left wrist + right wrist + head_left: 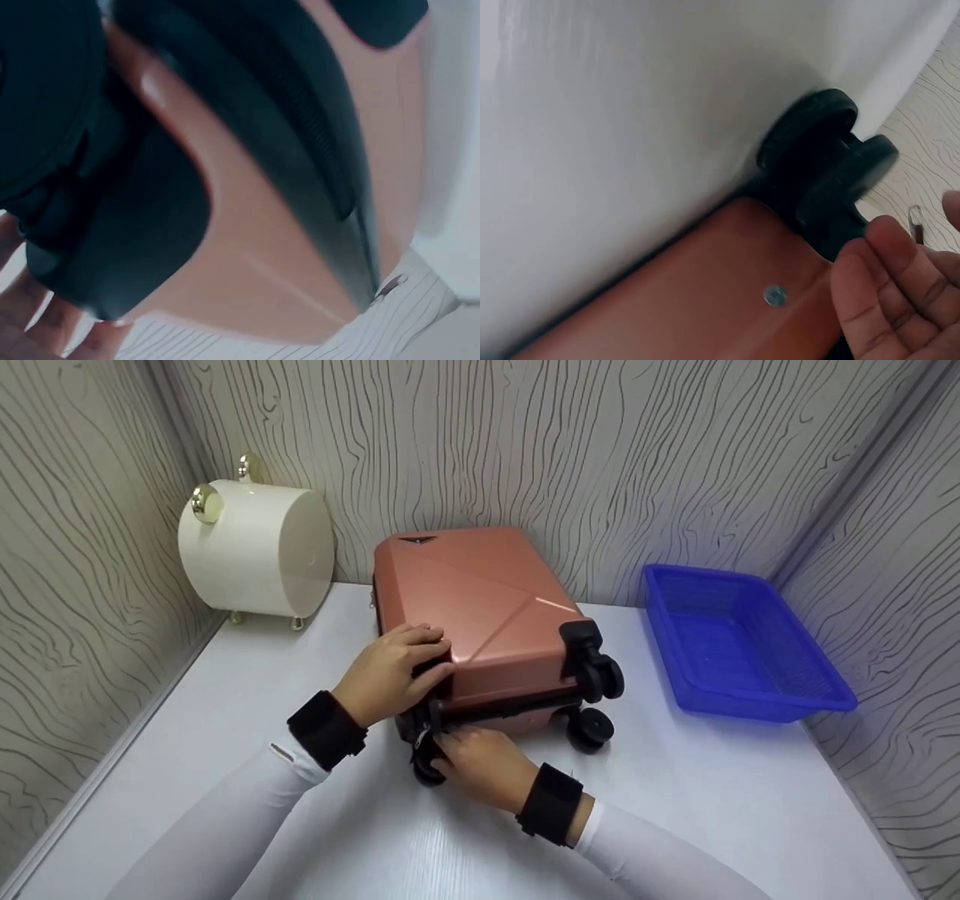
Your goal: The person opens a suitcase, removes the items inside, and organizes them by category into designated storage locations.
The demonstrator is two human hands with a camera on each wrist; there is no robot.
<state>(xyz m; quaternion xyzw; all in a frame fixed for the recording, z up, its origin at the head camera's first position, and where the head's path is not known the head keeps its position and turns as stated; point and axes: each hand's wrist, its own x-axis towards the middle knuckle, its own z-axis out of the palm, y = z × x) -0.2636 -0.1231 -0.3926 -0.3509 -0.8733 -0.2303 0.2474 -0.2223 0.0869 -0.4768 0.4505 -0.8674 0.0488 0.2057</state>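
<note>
The worktop (pixel 690 780) has bare room in front of the suitcase (pixel 480 592) and along its right; its far edge meets the back wall (pixel 480 457), leaving little space behind. The suitcase lies flat mid-worktop, wheel end towards the person, lid down on its base. Closing the two halves looks done; I cannot tell how much of the zip is run, so the zip work at the near left corner seems to be what is left. The tray (pixel 739 708) sits near the right wall, well clear of the suitcase; the drum (pixel 232 547) stands at back left, a narrower gap away. The left hand (pixel 386 675) rests over the near left corner of the lid, thumb and fingers apart. The right hand (pixel 487 765) is just below, fingers bent; whether it pinches anything I cannot tell. The right-hand wheels (pixel 590 730) jut towards open worktop. The zip pull (pixel 422 737) is beside the right hand's fingertips.
</note>
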